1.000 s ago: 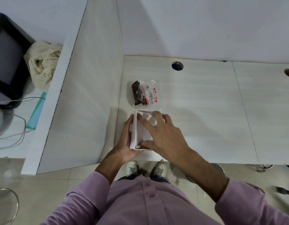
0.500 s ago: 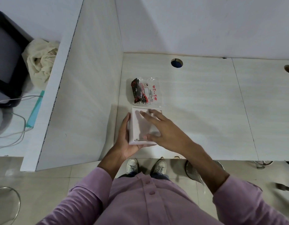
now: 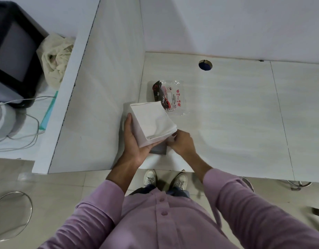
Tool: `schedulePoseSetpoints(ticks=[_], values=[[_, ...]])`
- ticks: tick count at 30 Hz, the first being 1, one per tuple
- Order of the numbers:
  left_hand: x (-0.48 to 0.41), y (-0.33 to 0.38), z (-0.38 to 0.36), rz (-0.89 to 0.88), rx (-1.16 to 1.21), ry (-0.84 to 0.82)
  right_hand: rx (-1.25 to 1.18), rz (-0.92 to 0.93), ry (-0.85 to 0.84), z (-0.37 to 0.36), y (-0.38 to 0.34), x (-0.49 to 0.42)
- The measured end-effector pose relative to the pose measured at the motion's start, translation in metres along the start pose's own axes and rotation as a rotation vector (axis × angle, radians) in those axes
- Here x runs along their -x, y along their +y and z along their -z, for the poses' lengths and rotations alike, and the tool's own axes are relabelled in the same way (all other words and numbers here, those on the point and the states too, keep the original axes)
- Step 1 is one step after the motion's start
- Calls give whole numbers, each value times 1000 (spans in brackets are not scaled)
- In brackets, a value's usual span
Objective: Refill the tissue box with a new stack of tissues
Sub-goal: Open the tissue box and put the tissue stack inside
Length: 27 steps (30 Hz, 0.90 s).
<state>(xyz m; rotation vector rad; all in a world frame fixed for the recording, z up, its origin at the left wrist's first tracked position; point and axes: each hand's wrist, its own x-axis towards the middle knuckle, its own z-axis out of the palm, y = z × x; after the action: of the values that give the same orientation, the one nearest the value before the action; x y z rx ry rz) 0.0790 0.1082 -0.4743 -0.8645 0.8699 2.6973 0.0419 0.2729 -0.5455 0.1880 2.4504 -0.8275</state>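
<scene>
The white tissue box (image 3: 146,126) is lifted off the desk (image 3: 226,123) and tilted, its open side turned up toward the camera. Inside it lies a stack of white tissues (image 3: 155,119), filling the opening; the top sheet is creased and sags toward the right hand's side, where the stack's edge sticks slightly past the box rim. The left hand (image 3: 133,141) cups the box from below and along its left wall, thumb up the side, fingers wrapped under the near edge. The right hand (image 3: 182,142) sits at the box's near right corner, its fingertips pinched at the tissue edge there; whether they actually grip a sheet cannot be told.

Under the box, between the two hands, a grey flat piece (image 3: 158,150) shows only as a corner, too hidden to identify. Just beyond the box, away from the hands, a crumpled clear wrapper (image 3: 171,96) with red and black print lies flat on the desk, its near edge covered by the box.
</scene>
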Motion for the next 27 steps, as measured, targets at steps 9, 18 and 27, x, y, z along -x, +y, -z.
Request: schedulePoseSetpoints(ticks=[9, 18, 27], values=[[12, -1, 8, 13, 15, 6, -139, -99, 101, -9, -4, -17], [7, -8, 8, 108, -13, -44, -483, 279, 658, 91, -6, 41], [9, -9, -13, 219, -59, -113, 245, 1160, 708, 65, -7, 88]])
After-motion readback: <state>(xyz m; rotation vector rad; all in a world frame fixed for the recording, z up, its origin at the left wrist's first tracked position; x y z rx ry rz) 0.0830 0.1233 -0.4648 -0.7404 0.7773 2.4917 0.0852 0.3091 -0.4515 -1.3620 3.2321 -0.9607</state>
